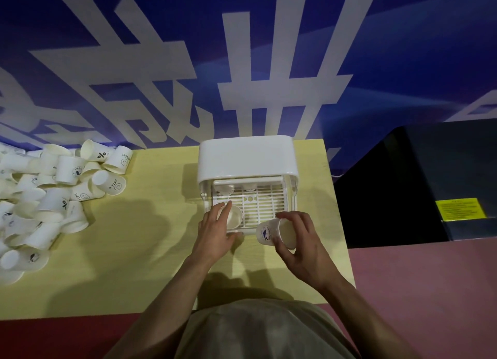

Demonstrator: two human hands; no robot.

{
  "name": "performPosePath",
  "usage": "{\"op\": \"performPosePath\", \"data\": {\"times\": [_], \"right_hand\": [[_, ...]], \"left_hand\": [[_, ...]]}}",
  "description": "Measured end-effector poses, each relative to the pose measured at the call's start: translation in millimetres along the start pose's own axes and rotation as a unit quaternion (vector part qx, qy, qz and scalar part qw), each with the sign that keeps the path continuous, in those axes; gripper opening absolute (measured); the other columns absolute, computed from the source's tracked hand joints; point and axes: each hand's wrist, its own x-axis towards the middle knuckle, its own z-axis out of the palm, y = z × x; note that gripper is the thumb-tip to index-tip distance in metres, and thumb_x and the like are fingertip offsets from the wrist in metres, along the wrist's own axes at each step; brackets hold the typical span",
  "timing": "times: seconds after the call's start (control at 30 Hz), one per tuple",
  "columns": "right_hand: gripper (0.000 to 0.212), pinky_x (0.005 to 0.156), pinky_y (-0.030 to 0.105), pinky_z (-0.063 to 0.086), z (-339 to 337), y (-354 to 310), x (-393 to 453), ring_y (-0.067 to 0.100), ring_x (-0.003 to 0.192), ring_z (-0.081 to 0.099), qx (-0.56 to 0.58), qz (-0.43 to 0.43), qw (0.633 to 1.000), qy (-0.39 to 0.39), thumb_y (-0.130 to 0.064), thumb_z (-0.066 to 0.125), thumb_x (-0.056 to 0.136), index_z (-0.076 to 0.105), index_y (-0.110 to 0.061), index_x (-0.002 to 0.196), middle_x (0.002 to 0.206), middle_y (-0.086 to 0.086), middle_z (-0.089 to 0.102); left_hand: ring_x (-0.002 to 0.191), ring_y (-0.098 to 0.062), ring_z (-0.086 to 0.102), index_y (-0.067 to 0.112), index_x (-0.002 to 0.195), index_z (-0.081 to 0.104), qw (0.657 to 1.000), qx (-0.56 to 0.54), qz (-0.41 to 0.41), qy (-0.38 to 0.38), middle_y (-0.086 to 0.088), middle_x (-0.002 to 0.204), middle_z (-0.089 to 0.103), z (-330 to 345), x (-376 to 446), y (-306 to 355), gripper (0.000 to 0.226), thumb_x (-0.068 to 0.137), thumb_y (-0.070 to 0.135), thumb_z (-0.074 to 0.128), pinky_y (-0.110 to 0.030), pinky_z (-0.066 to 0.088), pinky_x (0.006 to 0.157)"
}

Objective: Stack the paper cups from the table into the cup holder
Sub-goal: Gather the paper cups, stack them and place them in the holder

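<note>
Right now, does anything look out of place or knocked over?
Only the loose paper cups at the table's left end: a jumbled heap, many tipped on their sides. The cup holder stands square; nothing looks damaged.

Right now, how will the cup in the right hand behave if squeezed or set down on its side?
The paper cup looks thin-walled, so the right hand could probably dent it by squeezing. It likely weighs little. Lying tilted as now, its tapered round shape would probably roll in a curve.

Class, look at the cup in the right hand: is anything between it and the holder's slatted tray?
Nothing visible. The right hand holds the cup at the tray's front right corner; the left hand's cup sits at the front left.
</note>
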Motion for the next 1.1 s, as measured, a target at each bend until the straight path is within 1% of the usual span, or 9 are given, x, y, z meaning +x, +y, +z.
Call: {"op": "performPosePath", "data": {"times": [0.1, 0.2, 0.33, 0.47, 0.7, 0.77, 0.87, 1.0, 1.1], "right_hand": [[0.041, 0.092, 0.016, 0.052, 4, -1, 5, 0.002, 0.118, 0.055, 0.006, -0.008, 1.0, 0.003, -0.039, 0.067, 0.099, 0.05, -0.031, 0.136, 0.134, -0.009, 0.043], [0.045, 0.091, 0.013, 0.05, 11, -5, 12, -0.002, 0.117, 0.053, 0.004, -0.021, 1.0, -0.009, -0.039, 0.07, 0.097, 0.05, -0.03, 0.136, 0.134, -0.01, 0.041], [0.049, 0.094, 0.02, 0.052, 24, -10, 27, 0.004, 0.114, 0.053, -0.012, -0.037, 0.999, -0.024, -0.042, 0.07, 0.096, 0.049, -0.03, 0.139, 0.135, -0.01, 0.04], [0.051, 0.099, 0.019, 0.048, 39, -20, 43, 0.006, 0.116, 0.054, -0.001, -0.067, 0.997, -0.04, -0.034, 0.072, 0.095, 0.05, -0.027, 0.141, 0.136, -0.005, 0.04], [0.055, 0.091, 0.023, 0.046, 69, -15, 65, 0.013, 0.109, 0.054, -0.05, -0.115, 0.989, -0.08, -0.029, 0.073, 0.096, 0.05, -0.022, 0.145, 0.139, 0.004, 0.042], [0.06, 0.09, 0.029, 0.05, 78, -6, 69, 0.02, 0.109, 0.057, -0.079, -0.124, 0.985, -0.092, -0.027, 0.075, 0.095, 0.049, -0.018, 0.148, 0.141, 0.01, 0.042], [0.071, 0.09, 0.046, 0.058, 93, 6, 77, 0.033, 0.111, 0.062, -0.112, -0.117, 0.98, -0.112, -0.025, 0.079, 0.092, 0.044, -0.017, 0.154, 0.147, 0.018, 0.04], [0.078, 0.093, 0.05, 0.057, 110, 13, 86, 0.041, 0.12, 0.059, -0.141, -0.105, 0.975, -0.134, -0.024, 0.082, 0.088, 0.037, -0.025, 0.152, 0.147, 0.022, 0.044], [0.078, 0.084, 0.051, 0.06, 119, 16, 87, 0.042, 0.119, 0.06, -0.162, -0.1, 0.97, -0.152, -0.024, 0.083, 0.086, 0.037, -0.025, 0.149, 0.143, 0.021, 0.048]], "left_hand": [[0.144, -0.029, 0.033, 0.027, 0.163, 0.014, 0.999, 0.022, -0.009, -0.032, -0.002, 0.161, 0.024, 3, 2, -4, 0.095, 0.09, 0.039, 0.075, -0.046, 0.031, 0.113], [0.144, -0.029, 0.033, 0.028, 0.164, 0.009, 0.999, 0.02, -0.015, -0.042, -0.002, 0.163, 0.022, 1, 3, -8, 0.099, 0.09, 0.04, 0.074, -0.045, 0.031, 0.114], [0.138, -0.027, 0.037, 0.029, 0.163, 0.017, 1.0, -0.026, -0.003, -0.011, 0.001, 0.157, 0.029, -6, -9, -15, 0.095, 0.088, 0.035, 0.076, -0.047, 0.035, 0.113], [0.132, -0.02, 0.042, 0.03, 0.159, 0.028, 0.997, -0.077, 0.0, 0.032, 0.006, 0.149, 0.037, -17, -28, -27, 0.084, 0.09, 0.038, 0.075, -0.045, 0.039, 0.11], [0.144, -0.02, 0.033, 0.028, 0.159, 0.028, 0.992, -0.108, -0.033, 0.053, 0.0, 0.154, 0.035, -40, -60, -53, 0.083, 0.091, 0.038, 0.074, -0.046, 0.033, 0.117], [0.142, -0.018, 0.035, 0.029, 0.159, 0.026, 0.99, -0.117, -0.045, 0.061, 0.002, 0.154, 0.036, -46, -67, -62, 0.083, 0.091, 0.039, 0.073, -0.045, 0.034, 0.117], [0.138, -0.016, 0.04, 0.032, 0.159, 0.026, 0.986, -0.135, -0.065, 0.07, 0.004, 0.152, 0.037, -53, -76, -73, 0.083, 0.091, 0.04, 0.073, -0.046, 0.038, 0.116], [0.134, -0.016, 0.044, 0.036, 0.158, 0.026, 0.983, -0.151, -0.08, 0.061, 0.006, 0.149, 0.037, -55, -87, -84, 0.083, 0.091, 0.038, 0.074, -0.047, 0.042, 0.112], [0.134, -0.016, 0.044, 0.039, 0.157, 0.025, 0.983, -0.154, -0.082, 0.056, 0.008, 0.148, 0.037, -55, -94, -91, 0.082, 0.091, 0.037, 0.074, -0.046, 0.044, 0.111]]}}
